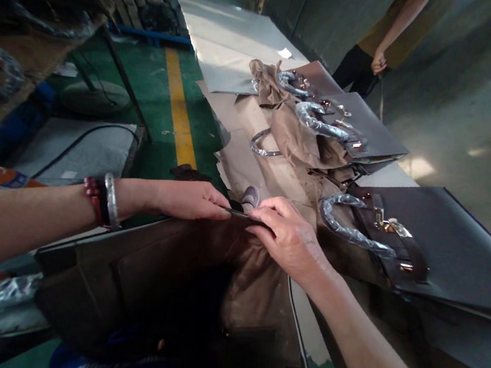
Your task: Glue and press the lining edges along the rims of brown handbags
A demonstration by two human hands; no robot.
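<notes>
An unfinished brown handbag lies in front of me, its lining facing me and its inside in dark shadow. My left hand, with bracelets at the wrist, pinches the bag's upper edge between thumb and fingers. Close beside it, my right hand is closed on the same edge. A small purple-grey round item shows just behind the fingertips; I cannot make out what it is. To the right of my right hand lies a dark handbag with a plastic-wrapped handle and gold-coloured metal fittings.
More handbags with wrapped handles and brown lining lie along the pale table. A person stands beyond it at the upper right. On the left is a bench holding wrapped handles. A yellow line crosses the green floor.
</notes>
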